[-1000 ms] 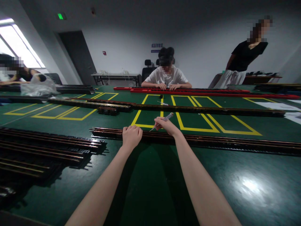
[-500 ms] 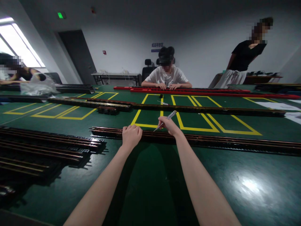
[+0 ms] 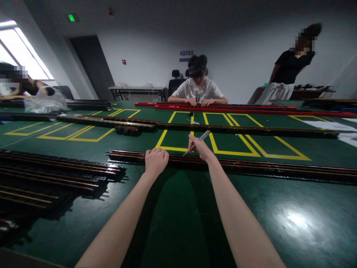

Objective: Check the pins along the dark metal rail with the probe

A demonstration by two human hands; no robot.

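A long black rail with copper-coloured strips (image 3: 264,168) lies crosswise in front of me on the green table (image 3: 178,223). My left hand (image 3: 156,160) is closed over the rail left of centre, its fingers wrapped over the far side and partly hidden. To the right of it, my right hand (image 3: 200,147) pinches a slim screwdriver (image 3: 205,135) with a clear handle. The screwdriver slants down to the left, and its tip is at the rail's upper edge; I cannot tell whether it touches.
More black rails with copper strips (image 3: 50,171) are stacked at the left. Another long rail (image 3: 237,129) lies farther back, near a second small tool (image 3: 193,122). Across the table, a person in white (image 3: 196,91) works at red rails (image 3: 251,108). A plastic bag (image 3: 46,100) lies far left.
My right hand and the screwdriver have shifted very slightly to the right. My left hand and the rail stay put. The standing person at the right has tilted their head a little.
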